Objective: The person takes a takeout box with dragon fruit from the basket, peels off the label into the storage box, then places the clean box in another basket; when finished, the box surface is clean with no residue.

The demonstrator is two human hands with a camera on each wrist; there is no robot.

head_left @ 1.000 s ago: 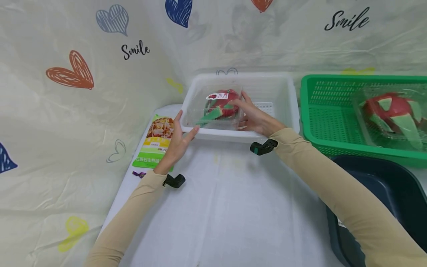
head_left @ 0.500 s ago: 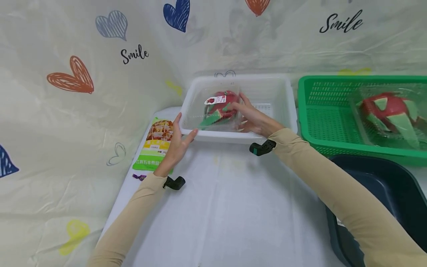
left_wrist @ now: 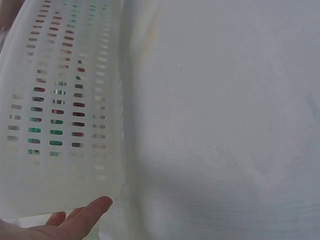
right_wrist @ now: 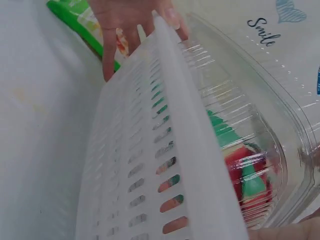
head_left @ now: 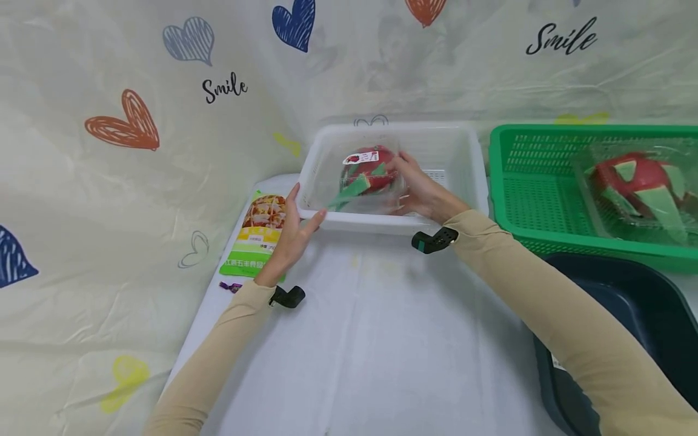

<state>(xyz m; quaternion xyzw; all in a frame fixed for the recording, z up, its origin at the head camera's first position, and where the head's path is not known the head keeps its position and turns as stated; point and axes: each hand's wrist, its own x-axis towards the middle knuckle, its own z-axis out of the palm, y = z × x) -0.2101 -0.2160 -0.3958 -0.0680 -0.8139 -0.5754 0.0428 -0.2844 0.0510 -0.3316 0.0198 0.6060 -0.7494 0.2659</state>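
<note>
A clear plastic clamshell box [head_left: 327,163] with a red and green dragon fruit [head_left: 376,162] and a white label sits tilted in the left part of the white basket [head_left: 382,224]. My right hand [head_left: 422,191] grips the box by its right side, inside the basket; some of those fingers are blurred behind the plastic. At the basket's front left corner is my left hand [head_left: 294,239], its thumb and fingers spread around the corner. The right wrist view shows that left hand [right_wrist: 132,25] against the basket's end, with extended fingers.
A green basket [head_left: 540,236] at the right holds a second boxed dragon fruit [head_left: 643,188]. In front of it stands a dark blue tub [head_left: 616,284], partly behind the right sleeve. Left of the white basket lie a green and yellow food packet [head_left: 251,239] and a purple-wrapped candy [head_left: 230,286].
In the last half second the clamshell box has shifted slightly up and to the right within the basket, and my right fingers have changed their hold. My left hand stays at the corner.
</note>
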